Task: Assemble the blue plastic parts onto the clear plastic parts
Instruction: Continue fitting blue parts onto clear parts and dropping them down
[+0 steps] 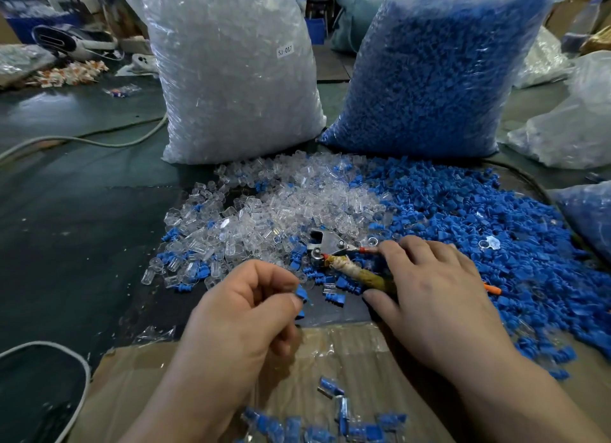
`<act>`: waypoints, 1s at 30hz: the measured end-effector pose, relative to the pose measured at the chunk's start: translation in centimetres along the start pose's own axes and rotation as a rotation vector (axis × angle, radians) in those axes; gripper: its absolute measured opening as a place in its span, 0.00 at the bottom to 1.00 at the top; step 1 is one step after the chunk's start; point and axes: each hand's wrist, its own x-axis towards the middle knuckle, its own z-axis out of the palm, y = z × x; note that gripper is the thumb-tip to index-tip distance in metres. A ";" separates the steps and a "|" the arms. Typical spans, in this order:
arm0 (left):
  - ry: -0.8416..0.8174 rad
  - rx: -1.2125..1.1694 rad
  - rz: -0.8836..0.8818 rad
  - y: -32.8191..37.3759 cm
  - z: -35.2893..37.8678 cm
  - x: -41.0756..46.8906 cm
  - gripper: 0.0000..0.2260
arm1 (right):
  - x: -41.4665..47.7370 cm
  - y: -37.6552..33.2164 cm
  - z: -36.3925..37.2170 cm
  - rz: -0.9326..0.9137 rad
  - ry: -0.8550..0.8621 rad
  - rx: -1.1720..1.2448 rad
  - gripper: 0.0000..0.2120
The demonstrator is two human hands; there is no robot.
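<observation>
Left hand (pixel 238 313) pinches blue part (pixel 301 293); right hand (pixel 433 297) grips pliers (pixel 325 245).

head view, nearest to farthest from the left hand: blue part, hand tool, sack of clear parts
1. blue part, pinched by the left hand
2. hand tool, ahead and right, under the right hand
3. sack of clear parts, standing far behind

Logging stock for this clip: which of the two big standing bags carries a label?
The left bag, the clear-filled one: its white sticker reads SJ-017. The blue-filled bag shows none.
</observation>
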 end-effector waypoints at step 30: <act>0.131 -0.115 0.112 0.4 -0.2 -0.1 0.16 | -1.6 -0.4 -1.5 -0.321 0.095 0.331 0.24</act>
